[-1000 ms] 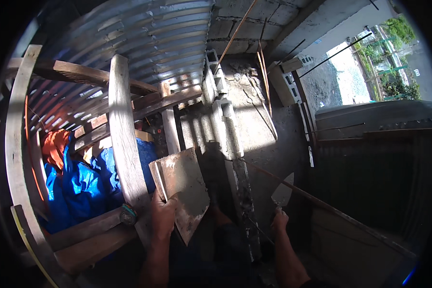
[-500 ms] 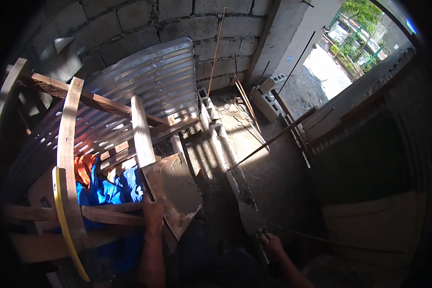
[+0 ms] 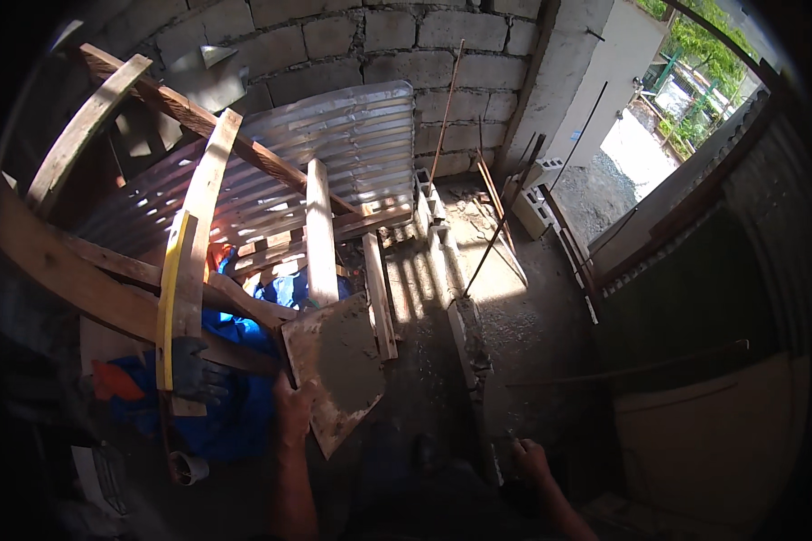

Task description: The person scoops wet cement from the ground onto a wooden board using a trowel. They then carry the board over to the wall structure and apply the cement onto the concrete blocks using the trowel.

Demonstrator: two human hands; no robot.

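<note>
The left hand grasps the lower left edge of a flat, angular, brown-stained board, the fingers beneath it hidden. The right hand is curled around the handle of a metal trowel, whose blade is hard to make out in shadow, showing mostly as a thin pale edge near a low row of grey hollow concrete blocks. Both forearms are cut off by the lower edge of the view.

On the board, in front of the body, lies a smooth, wet-looking patch of grey mortar. Rough, pale timber beams partly cover a crumpled blue tarpaulin. Beyond, a ridged, silvery corrugated sheet leans before a coarse grey block wall.
</note>
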